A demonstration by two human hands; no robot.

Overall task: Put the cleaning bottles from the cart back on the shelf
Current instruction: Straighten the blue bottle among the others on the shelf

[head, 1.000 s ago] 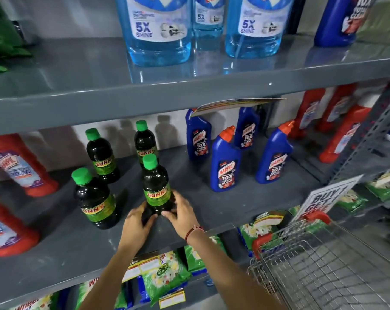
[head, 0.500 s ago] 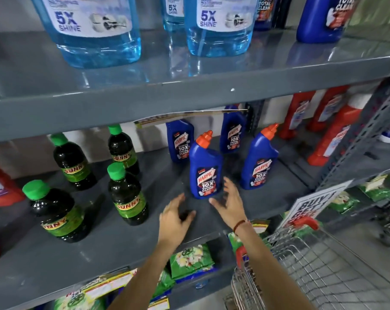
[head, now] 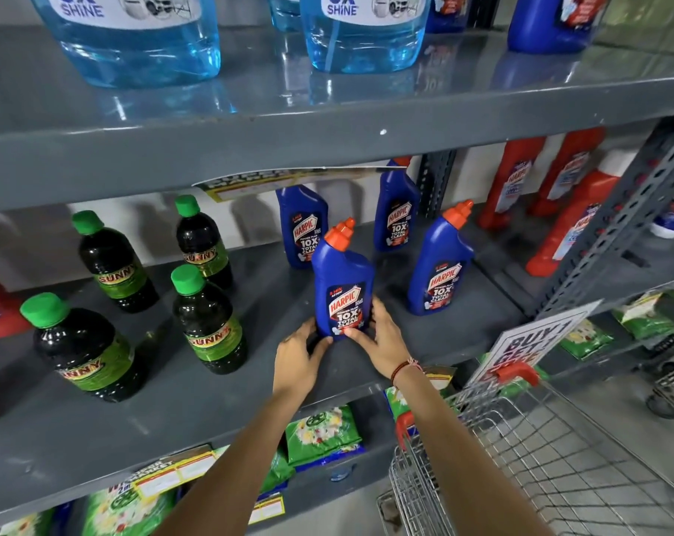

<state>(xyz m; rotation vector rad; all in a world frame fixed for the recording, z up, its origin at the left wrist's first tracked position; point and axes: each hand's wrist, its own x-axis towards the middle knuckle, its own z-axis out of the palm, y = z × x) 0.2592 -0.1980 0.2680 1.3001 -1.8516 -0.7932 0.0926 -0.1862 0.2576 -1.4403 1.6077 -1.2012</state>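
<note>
A blue Harpic bottle (head: 342, 280) with an orange cap stands upright on the grey middle shelf (head: 227, 396). My left hand (head: 298, 355) touches its base from the left and my right hand (head: 380, 338) cups the base from the right, thumb across the label's lower edge. Three more blue Harpic bottles stand behind and beside it, the nearest one (head: 439, 265) to the right. Several dark Sunny bottles with green caps, one being (head: 208, 323), stand to the left. The wire cart (head: 540, 458) is at lower right, its basket showing no bottles.
Large light-blue bottles (head: 142, 36) stand on the top shelf. Red bottles (head: 567, 210) fill the right of the middle shelf behind a slotted upright. A white promo sign (head: 528, 342) hangs near the cart's red handle. Green packets (head: 324, 435) lie on the shelf below.
Both hands left the front Sunny bottle, moved right along the shelf and closed around the base of the front Harpic bottle. The view shifted right.
</note>
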